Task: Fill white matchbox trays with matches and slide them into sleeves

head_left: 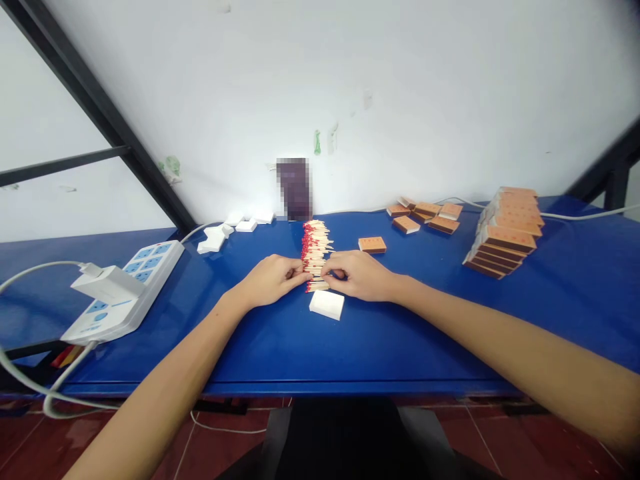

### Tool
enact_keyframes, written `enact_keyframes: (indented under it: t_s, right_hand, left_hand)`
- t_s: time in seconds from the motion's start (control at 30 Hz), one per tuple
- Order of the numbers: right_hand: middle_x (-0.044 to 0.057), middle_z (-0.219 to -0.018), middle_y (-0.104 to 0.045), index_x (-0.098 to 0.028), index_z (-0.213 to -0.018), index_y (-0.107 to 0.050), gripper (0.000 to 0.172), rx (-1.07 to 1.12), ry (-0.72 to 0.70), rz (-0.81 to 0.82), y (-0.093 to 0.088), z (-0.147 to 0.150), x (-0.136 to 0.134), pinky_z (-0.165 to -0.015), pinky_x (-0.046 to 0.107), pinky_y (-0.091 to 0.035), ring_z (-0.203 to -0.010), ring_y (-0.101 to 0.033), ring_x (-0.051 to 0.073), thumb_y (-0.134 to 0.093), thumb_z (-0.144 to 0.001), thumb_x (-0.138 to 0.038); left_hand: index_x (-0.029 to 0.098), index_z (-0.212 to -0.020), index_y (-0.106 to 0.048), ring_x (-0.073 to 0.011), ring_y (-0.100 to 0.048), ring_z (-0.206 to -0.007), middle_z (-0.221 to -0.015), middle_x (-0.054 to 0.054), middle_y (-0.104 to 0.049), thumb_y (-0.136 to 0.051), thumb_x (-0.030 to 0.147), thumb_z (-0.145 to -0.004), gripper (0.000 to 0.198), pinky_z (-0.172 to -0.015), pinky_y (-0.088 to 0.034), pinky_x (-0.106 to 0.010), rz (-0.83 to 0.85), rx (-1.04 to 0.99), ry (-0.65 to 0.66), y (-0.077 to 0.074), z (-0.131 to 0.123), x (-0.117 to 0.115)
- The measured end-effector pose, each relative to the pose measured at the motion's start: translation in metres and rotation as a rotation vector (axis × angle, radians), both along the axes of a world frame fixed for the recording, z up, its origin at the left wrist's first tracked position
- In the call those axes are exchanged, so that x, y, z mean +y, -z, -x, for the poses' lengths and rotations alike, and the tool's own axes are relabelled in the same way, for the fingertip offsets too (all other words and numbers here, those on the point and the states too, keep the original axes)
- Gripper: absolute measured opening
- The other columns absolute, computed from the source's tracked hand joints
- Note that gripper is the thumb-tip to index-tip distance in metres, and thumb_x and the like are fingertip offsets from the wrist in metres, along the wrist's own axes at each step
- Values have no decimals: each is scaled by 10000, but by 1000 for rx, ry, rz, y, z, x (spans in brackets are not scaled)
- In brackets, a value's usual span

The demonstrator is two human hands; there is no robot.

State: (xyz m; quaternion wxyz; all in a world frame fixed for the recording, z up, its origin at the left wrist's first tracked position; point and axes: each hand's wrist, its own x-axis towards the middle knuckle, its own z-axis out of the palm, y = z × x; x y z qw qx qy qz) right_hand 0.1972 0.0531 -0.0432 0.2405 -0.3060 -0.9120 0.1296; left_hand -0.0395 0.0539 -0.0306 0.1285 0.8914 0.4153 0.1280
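Note:
A long row of red-headed matchsticks [316,241] lies on the blue table, heads to the left. My left hand [275,279] is closed in a pinch at the red heads near the row's front end. From the other side my right hand [363,275] pinches the plain ends, thumb and forefinger almost together. The fingers partly hide the matchsticks between them. Just in front of the row lies a small white matchbox tray [327,305], apart from both hands. Behind my right hand sits an orange matchbox [373,245].
Stacked orange matchboxes [510,233] stand at the right, with several loose matchboxes [425,212] at the back. White trays [215,239] lie back left. A power strip [145,270] with a plugged-in charger [107,285] and cables occupies the left. A pixelated dark object [296,189] stands against the wall.

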Motion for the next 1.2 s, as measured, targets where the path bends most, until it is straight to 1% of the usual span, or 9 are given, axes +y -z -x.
enact_keyframes:
  t_s: [0.1, 0.2, 0.3, 0.47, 0.7, 0.97, 1.2]
  right_hand:
    - [-12, -700, -554, -173, -848, -701, 150, 0, -11, -8, -1, 0, -1, -608, 237, -281, -628, -442, 102, -555, -880, -190]
    - [-20, -676, -556, -169, -851, -700, 137, 31, -29, -9, 0, 0, 0, -615, 231, -296, -617, -449, 98, -567, -876, -192]
    - [-27, -657, -553, -168, -896, -703, 125, 46, 0, -2, 2, 0, 0, -613, 228, -301, -604, -448, 100, -583, -862, -181]
    - [-16, -660, -558, -165, -904, -722, 158, 27, 16, -22, 2, 1, 1, -613, 233, -296, -609, -449, 106, -569, -864, -161]
    - [16, -747, -613, -176, -939, -747, 191, -10, 20, -16, 1, 1, 1, -625, 242, -296, -645, -482, 114, -565, -882, -183]
    - [20, -733, -608, -164, -941, -754, 209, -23, 22, -31, 1, 0, 0, -618, 250, -293, -646, -492, 119, -552, -889, -184]
    - [21, -728, -615, -170, -931, -758, 202, -12, 12, -13, 1, 0, 1, -614, 249, -293, -640, -491, 120, -561, -885, -174]
  left_hand:
    - [173, -659, -466, -105, -404, -525, -581, 32, -504, -463, 480, -961, 431, -551, -256, -252, 8, -4, 9, -2, -1, -2]
    - [172, -674, -471, -108, -418, -543, -602, 25, -513, -403, 467, -991, 439, -567, -269, -254, 2, -16, 29, -4, -1, -3]
    - [172, -684, -476, -115, -429, -559, -622, 16, -526, -357, 450, -1010, 445, -582, -278, -261, -17, -23, 39, -5, -2, -3]
    - [173, -669, -474, -115, -407, -530, -590, 20, -508, -376, 468, -1000, 454, -565, -266, -263, -8, -21, 14, -2, -1, -1]
    - [172, -650, -459, -105, -394, -510, -562, 31, -480, -395, 474, -990, 460, -554, -264, -255, -17, -29, 3, -1, 0, -1]
    - [170, -646, -463, -101, -374, -519, -559, 33, -465, -414, 497, -977, 468, -544, -257, -249, -6, -44, -7, 0, -1, -1]
    - [169, -638, -466, -100, -379, -516, -557, 29, -468, -436, 498, -959, 460, -531, -252, -248, -8, -47, -17, 3, 1, 1]
